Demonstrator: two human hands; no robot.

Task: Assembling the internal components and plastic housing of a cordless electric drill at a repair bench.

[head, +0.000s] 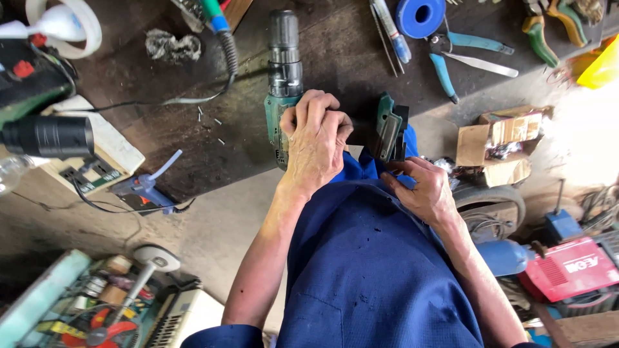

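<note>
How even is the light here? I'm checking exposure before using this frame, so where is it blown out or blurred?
Head view: strong glare washes out the floor at the right edge beside the cardboard box; the dark workbench is dim but readable; the left hand on the cordless drill is sharp; wide-lens bending shows at the corners.

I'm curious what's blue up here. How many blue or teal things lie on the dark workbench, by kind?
Teal drill under the left hand: 1
Blue tape roll: 1
Blue-handled pliers: 1
Blue glue gun: 1
Total: 4
</note>
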